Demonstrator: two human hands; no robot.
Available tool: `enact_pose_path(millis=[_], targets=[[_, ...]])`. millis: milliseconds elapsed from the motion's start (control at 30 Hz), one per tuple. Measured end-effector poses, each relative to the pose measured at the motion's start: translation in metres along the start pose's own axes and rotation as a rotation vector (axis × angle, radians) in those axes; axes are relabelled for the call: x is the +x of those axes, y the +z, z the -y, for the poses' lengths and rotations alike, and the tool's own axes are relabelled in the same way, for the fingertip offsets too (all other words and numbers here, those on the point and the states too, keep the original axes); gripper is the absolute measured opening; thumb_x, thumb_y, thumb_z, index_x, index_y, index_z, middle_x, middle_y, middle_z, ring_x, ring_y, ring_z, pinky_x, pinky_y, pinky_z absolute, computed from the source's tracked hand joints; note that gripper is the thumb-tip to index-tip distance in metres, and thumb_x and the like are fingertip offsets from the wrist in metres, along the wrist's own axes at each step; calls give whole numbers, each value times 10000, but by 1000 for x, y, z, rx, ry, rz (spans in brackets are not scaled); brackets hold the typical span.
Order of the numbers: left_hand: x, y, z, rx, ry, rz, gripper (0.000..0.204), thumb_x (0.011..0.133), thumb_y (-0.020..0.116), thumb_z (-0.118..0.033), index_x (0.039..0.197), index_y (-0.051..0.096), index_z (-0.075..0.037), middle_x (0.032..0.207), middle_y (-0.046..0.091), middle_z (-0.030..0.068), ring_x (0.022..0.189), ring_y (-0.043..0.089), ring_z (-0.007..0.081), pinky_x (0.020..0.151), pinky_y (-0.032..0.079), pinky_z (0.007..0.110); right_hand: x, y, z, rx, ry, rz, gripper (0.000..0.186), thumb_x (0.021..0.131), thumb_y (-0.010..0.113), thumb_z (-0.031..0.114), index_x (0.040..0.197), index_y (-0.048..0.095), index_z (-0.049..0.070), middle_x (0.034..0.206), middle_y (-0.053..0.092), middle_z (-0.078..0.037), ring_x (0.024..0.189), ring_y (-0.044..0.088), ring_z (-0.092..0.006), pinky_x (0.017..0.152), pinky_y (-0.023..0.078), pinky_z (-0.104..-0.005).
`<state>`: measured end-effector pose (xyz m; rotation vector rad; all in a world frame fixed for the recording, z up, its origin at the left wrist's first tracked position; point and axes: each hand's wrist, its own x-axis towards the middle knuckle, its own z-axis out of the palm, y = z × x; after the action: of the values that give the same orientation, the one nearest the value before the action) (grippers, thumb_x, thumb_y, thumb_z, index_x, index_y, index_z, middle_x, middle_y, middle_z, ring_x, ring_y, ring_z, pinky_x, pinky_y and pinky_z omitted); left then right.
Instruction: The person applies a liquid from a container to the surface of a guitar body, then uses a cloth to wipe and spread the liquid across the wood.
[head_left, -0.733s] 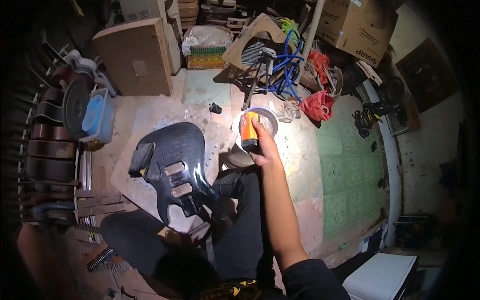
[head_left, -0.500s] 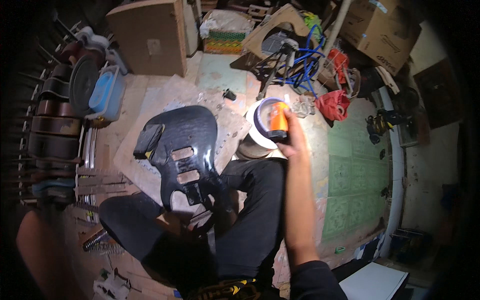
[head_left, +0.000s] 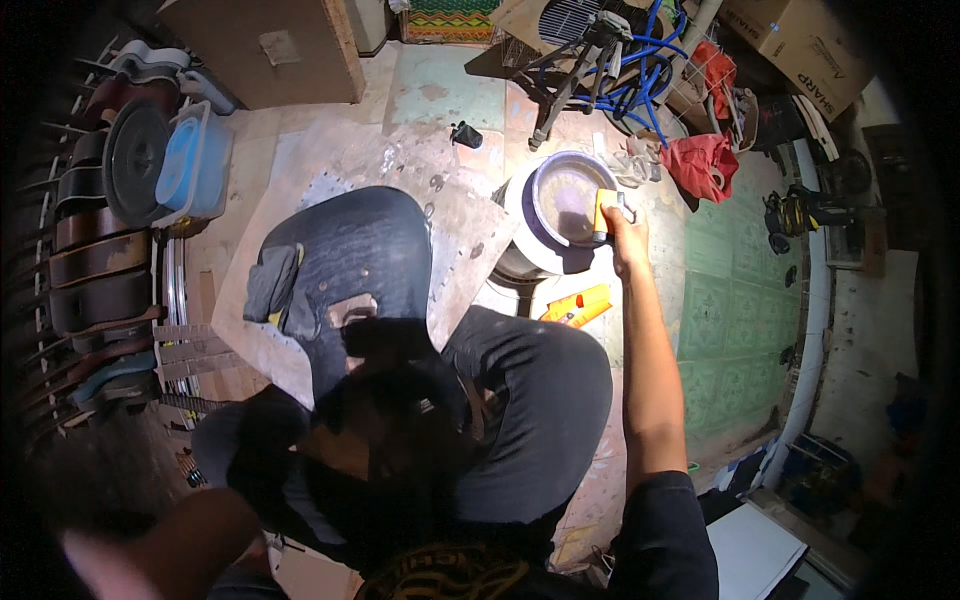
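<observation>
My right hand point(head_left: 626, 232) is closed around a small orange block-like object point(head_left: 605, 215) at the right rim of a purple-rimmed bowl point(head_left: 545, 205). The bowl sits on a round white container point(head_left: 510, 245). A black electric guitar body point(head_left: 385, 240) lies before my knees on a flat board point(head_left: 465, 215), its lower part in shadow. On the body's left edge rests a dark grey folded pad point(head_left: 270, 280). My left hand point(head_left: 165, 555) is low at the left, blurred by motion, and its fingers cannot be made out.
Orange packets point(head_left: 580, 305) lie on the floor beside my right knee. Guitar bodies point(head_left: 95, 255) stand racked at the left beside a blue tub point(head_left: 205, 170). A small black container point(head_left: 466, 134), a blue hose point(head_left: 655, 75) and a red bag point(head_left: 700, 165) lie farther off.
My right hand has moved right and slightly down across the bowl with the orange object. My left arm has come further into view. The whole view has shifted, and orange packets show by the knee.
</observation>
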<state>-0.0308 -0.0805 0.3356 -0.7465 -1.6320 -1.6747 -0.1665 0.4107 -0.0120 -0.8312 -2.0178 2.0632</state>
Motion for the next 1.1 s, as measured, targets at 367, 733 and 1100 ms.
enact_pose_path(millis=[367,733,1100], targets=[[-124,31,126,263,-903,-169,173,942,681,-68,1081,635,24,1009,703,132,971,670,184,957,505,349,39,33,-46,-998,-481,79,487,796,811,97,1242,616,82,1201,668,-212,1098,641,-403,963,500,-475],[-116,-6,189,818,-791,49,243,941,693,-139,1138,665,0,1126,694,134,1085,628,287,1011,454,360,18,32,7,-500,-331,-25,540,863,761,91,1346,529,27,1144,686,-178,1022,684,-250,889,550,-375],[-199,-31,274,1522,-645,262,653,886,664,-582,1271,667,-54,1381,605,180,1292,523,363,1092,372,502,-189,145,85,-633,-328,425,456,887,753,59,1307,580,22,1141,671,-165,1021,664,-257,912,518,-364]])
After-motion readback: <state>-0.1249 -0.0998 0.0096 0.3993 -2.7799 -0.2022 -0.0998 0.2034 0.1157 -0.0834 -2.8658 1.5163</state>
